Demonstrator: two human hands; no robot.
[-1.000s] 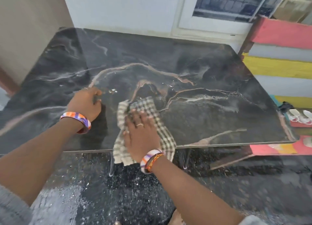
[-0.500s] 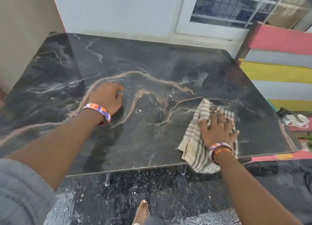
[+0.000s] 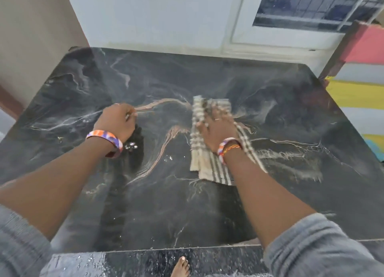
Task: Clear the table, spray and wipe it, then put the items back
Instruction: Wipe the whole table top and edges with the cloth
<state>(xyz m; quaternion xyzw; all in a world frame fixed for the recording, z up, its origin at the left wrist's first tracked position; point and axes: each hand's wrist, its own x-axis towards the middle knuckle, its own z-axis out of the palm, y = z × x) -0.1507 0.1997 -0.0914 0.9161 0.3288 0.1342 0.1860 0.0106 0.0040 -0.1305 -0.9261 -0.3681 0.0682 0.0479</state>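
Checked cloth (image 3: 204,162) lying near the middle of the dark marbled bench (image 3: 291,204), a shade toward 3 o'clock, one end trailing toward 6 o'clock. Likely soft, light and limp, probably damp from spray; prone to bunching or folding under a sideways push, so best handled flat under a broad palm rather than pinched at an edge. Slick stone beneath, beaded with droplets at about 9 o'clock of the cloth, so easy sliding expected.

Right hand (image 3: 217,129) on top of the cloth, palm down, fingers spread and pointing toward 12 o'clock, blurred with motion; forearm reaching in from 5 o'clock, sleeve pushed up.

Left hand (image 3: 116,121) at 9 o'clock of the cloth, well apart from it, resting on the bench with fingers curled under; cannot tell whether anything small is held. Forearm coming in from 7 o'clock, apparently bracing.
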